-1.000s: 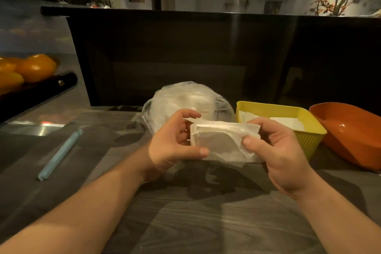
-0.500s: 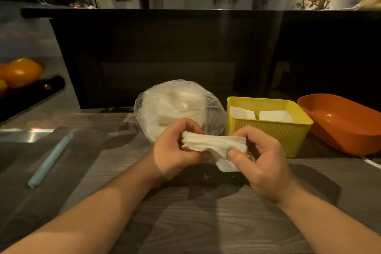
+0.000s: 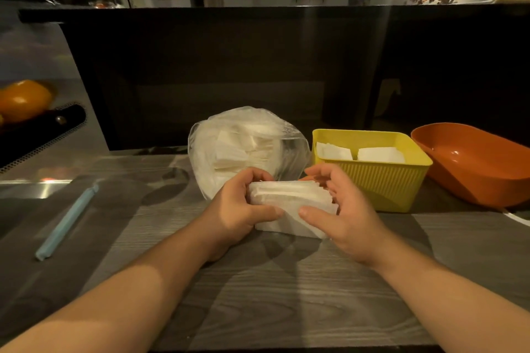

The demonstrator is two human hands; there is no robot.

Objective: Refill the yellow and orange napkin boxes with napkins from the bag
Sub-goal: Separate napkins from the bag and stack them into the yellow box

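Clamping the napkin stack (image 3: 289, 201) endwise, left hand (image 3: 238, 206) and right hand (image 3: 350, 215) curl round it, long axis left-to-right; yellow box (image 3: 381, 186) lies just beyond, nearer the right hand.

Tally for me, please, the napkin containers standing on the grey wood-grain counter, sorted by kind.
Plastic boxes: 2 (yellow ribbed plastic box, orange smooth plastic box)
Bags: 1 (clear plastic bag of white napkins)
Total: 3
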